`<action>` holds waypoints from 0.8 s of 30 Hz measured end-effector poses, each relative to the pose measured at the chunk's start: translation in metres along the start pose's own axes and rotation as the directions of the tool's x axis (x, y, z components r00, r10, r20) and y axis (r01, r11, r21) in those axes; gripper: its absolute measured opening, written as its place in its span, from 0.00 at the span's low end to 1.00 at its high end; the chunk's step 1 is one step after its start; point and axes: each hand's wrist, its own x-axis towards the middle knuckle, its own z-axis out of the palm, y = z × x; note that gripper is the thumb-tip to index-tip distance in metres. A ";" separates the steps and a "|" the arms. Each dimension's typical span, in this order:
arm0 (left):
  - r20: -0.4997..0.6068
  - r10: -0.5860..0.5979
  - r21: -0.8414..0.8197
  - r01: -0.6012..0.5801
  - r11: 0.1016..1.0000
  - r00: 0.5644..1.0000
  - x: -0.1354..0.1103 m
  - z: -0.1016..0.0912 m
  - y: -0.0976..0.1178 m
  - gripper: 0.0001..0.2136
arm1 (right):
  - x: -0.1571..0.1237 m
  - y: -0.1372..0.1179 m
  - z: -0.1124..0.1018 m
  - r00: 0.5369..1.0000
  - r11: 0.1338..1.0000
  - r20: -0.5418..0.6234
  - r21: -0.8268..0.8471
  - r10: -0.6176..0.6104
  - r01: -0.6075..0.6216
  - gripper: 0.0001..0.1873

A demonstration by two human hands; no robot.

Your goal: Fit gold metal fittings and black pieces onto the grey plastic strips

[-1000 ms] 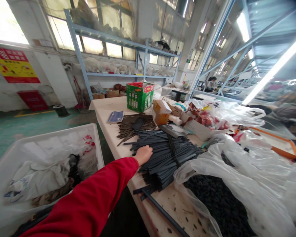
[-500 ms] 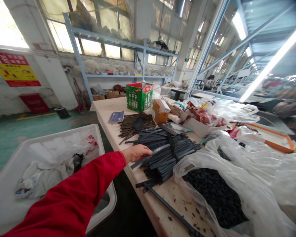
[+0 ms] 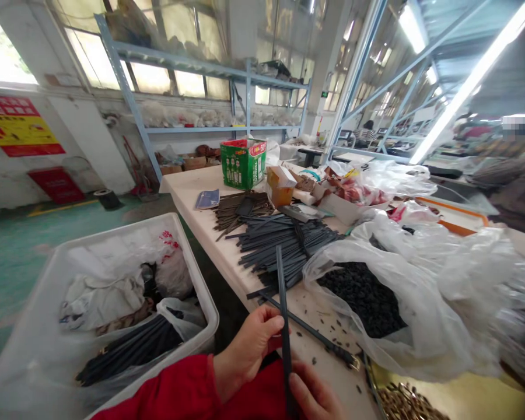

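A dark grey strap [image 3: 283, 280] stands nearly upright in front of me, held between both hands. My left hand [image 3: 256, 335] pinches it around its middle, thumb on top. Lower down, my right hand [image 3: 312, 389] grips the strap near its bottom end, partly cut off by the frame edge. Behind it, a heap of similar dark straps [image 3: 266, 242] lies on the table. Another strap [image 3: 319, 335] with a gold-coloured metal end rests to the right of my hands. Beside that, an open plastic bag [image 3: 345, 315] holds many small black pieces [image 3: 361, 297].
At left stands a white bin [image 3: 210, 303] with bagged straps and cloth. A gold tray [image 3: 476, 388] of small metal pieces sits lower right. Further back on the table [image 3: 179, 184] are brown straps [image 3: 236, 213], a green carton [image 3: 244, 166] and a small box [image 3: 280, 186].
My left hand has drawn back from the strap heap toward me, bringing one strap. My right hand has come into view and grips its lower end.
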 end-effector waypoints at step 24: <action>-0.136 0.185 0.247 -0.148 0.958 0.973 -0.109 -0.022 -0.021 0.15 | -0.103 0.011 0.033 0.931 0.973 0.318 0.079 0.180 -0.215 0.27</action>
